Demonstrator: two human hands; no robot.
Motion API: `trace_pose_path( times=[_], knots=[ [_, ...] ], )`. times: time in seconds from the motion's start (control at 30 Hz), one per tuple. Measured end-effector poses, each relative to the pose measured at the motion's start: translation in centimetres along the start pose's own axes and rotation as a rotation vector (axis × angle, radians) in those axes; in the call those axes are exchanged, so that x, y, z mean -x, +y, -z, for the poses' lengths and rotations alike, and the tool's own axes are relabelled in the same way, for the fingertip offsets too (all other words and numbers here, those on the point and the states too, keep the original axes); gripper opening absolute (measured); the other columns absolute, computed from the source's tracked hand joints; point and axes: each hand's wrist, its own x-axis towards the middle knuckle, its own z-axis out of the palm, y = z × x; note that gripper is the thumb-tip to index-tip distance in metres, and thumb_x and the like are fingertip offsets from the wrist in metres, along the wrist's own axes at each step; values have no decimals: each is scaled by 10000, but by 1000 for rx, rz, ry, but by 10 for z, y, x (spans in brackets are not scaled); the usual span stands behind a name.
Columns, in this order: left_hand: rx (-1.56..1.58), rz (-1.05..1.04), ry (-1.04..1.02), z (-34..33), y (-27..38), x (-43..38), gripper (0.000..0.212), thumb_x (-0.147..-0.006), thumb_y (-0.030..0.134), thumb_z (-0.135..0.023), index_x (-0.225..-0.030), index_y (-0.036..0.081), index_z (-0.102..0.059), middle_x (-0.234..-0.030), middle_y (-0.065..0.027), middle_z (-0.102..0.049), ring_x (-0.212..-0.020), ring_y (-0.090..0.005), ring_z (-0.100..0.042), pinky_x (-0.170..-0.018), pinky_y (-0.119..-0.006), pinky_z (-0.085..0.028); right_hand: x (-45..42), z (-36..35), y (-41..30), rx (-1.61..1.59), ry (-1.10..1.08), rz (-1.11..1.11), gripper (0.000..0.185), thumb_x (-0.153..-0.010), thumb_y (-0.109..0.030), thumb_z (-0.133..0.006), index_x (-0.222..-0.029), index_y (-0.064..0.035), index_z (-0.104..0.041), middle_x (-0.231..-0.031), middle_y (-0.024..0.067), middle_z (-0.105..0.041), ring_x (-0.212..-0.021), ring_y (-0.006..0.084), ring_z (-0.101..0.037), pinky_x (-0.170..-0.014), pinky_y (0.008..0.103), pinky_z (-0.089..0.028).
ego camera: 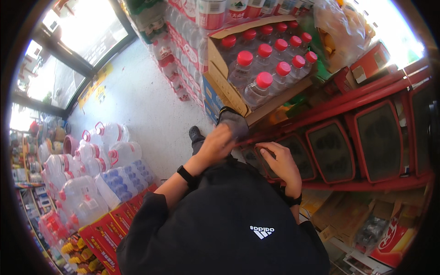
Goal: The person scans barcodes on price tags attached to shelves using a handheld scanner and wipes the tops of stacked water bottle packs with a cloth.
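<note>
Over a grey-and-black item (pixel 237 125) with a yellow line on its edge, my left hand (pixel 218 142) is blurred, fingers bent. Whether the item is cloth or footwear, and whether the hand grips it, I cannot tell. The item is seen against the lower corner of an open cardboard box (pixel 220 80) full of clear bottles (pixel 256 91) with red caps. My right hand (pixel 278 160) is empty, thumb apart from the fingers, beside a red metal rack (pixel 354 125) with dark framed panels. A dark clog (pixel 196 133) is on the floor.
Shrink-wrapped bottle packs (pixel 185 51) are stacked behind the box. Large water jugs (pixel 84 196) and red cartons (pixel 113 230) line the left side. A glass door (pixel 55 80) stands beyond the pale floor (pixel 147 89). Lower right, bottles sit in a red carton (pixel 392 240).
</note>
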Motion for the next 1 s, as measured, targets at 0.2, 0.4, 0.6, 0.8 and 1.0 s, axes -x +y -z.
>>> trace_pose_path(
  times=[0.2,0.4,0.6,0.8,1.0],
  knots=[
    [881,608,433,59,4,-5,317,-906,64,-500,-1195,-55,-553,-1160,-111,-620,-1062,-182,-584,-966,-309,-421,-4,5,-15,-37,14,-26,198,-883,-88,-585,-1054,-13,-651,-933,126,-654,-839,234,-641,-746,298,-485],
    [1154,604,184,84,34,-20,360,-885,105,-529,-1202,-65,-541,-1131,-104,-627,-1037,-165,-591,-943,-298,-437,-13,3,-47,-145,48,160,249,-847,-71,-635,-1085,0,-625,-922,121,-644,-815,214,-643,-739,289,-497],
    [1370,605,-15,74,52,-34,394,-871,145,-564,-1210,-53,-534,-1113,-83,-627,-1023,-145,-583,-925,-279,-442,-22,6,-75,-207,85,375,315,-829,-128,-679,-1084,27,-575,-910,119,-606,-793,229,-603,-733,297,-482],
    [1162,581,-271,75,63,-42,457,-859,188,-616,-1255,-17,-513,-1156,-55,-580,-1073,-131,-526,-947,-273,-407,-24,-3,-73,-340,144,301,294,-870,-177,-637,-1047,37,-540,-948,136,-536,-840,242,-536,-738,272,-436],
    [1186,600,-352,61,70,-48,527,-834,175,-649,-1297,-4,-471,-1197,-53,-536,-1130,-126,-470,-977,-279,-369,-20,0,-62,-242,194,258,288,-844,-169,-671,-1023,24,-553,-918,119,-546,-816,219,-543,-715,265,-436]
  ],
)
